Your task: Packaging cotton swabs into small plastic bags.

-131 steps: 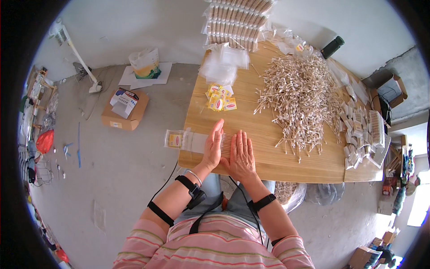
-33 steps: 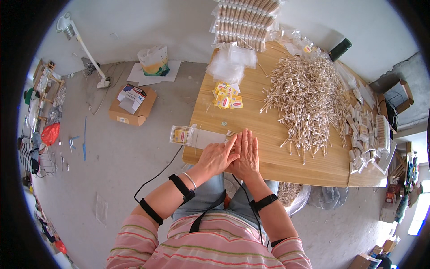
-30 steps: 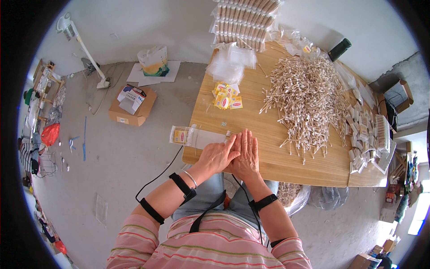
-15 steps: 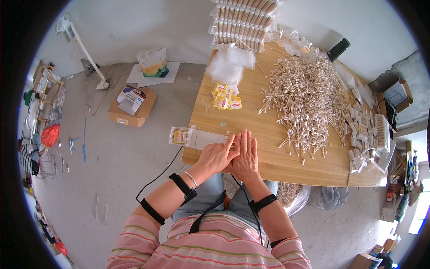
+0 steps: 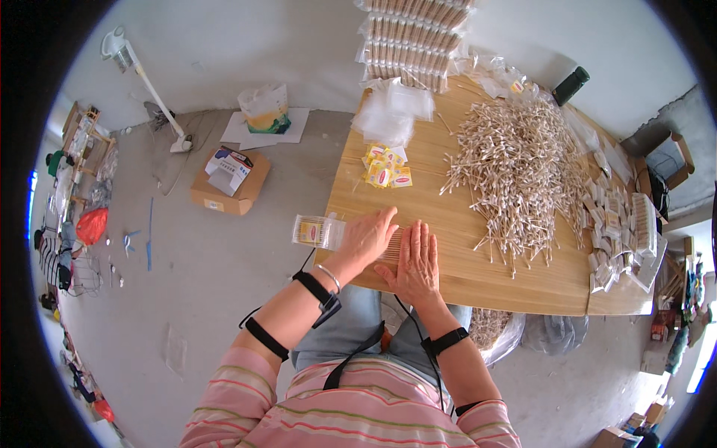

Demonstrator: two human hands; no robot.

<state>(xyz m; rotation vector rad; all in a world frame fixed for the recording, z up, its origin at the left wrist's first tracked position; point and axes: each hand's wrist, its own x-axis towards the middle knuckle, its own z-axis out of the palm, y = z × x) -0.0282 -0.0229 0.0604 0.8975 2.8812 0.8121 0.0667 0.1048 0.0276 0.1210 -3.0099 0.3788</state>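
A small row of cotton swabs (image 5: 392,247) lies side by side near the table's front edge, between my two hands. My right hand (image 5: 416,265) lies flat along the row's right side, its fingers stretched out. Over the row's left side is my left hand (image 5: 364,240), fingers loosely bent and spread from the thumb, nothing visibly gripped. Left of it, at the table corner, sits a clear packet of swabs with a yellow label (image 5: 310,233). My left hand covers whatever lies between that packet and the row.
A large heap of loose cotton swabs (image 5: 515,175) covers the table's right half. Yellow label cards (image 5: 386,168) and clear plastic bags (image 5: 392,112) lie farther back. Stacked swab packs (image 5: 411,45) stand behind; small packs (image 5: 612,228) pile at right. A cardboard box (image 5: 250,183) sits on the floor.
My left hand has lifted slightly and drawn left, away from my right hand, uncovering more of the swab row. It now hides the clear plastic beside the packet. The view has shifted slightly.
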